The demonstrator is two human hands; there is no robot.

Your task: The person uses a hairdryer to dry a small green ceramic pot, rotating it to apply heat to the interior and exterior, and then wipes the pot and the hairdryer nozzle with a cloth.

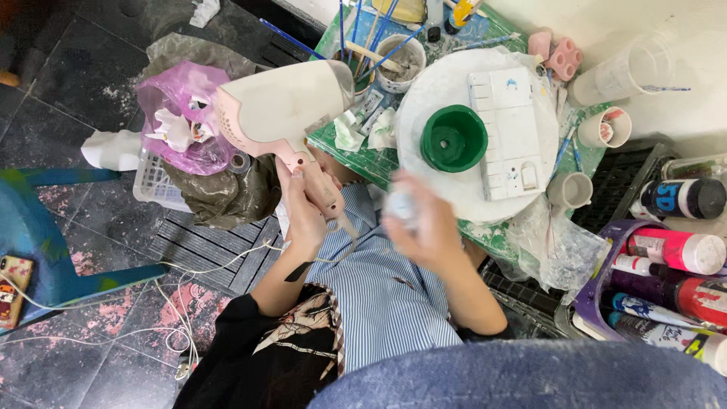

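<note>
Dark tiled floor, cluttered green work table [363, 155] w/ white round board [454, 79]. Green pot [453, 138] sits on board, just ahead of right hand [424, 227]. Left hand [303, 212] wraps fully round pink hair dryer [284, 113] handle, nozzle aimed twd pot. Right hand blurred, closed on small pale thing; can't tell what.

Both forearms are bare. A blue-and-white striped apron [386, 291] covers the lap, with a black garment patterned in cream [291, 341] beside it and blue-grey fabric [530, 379] at the bottom edge.
</note>
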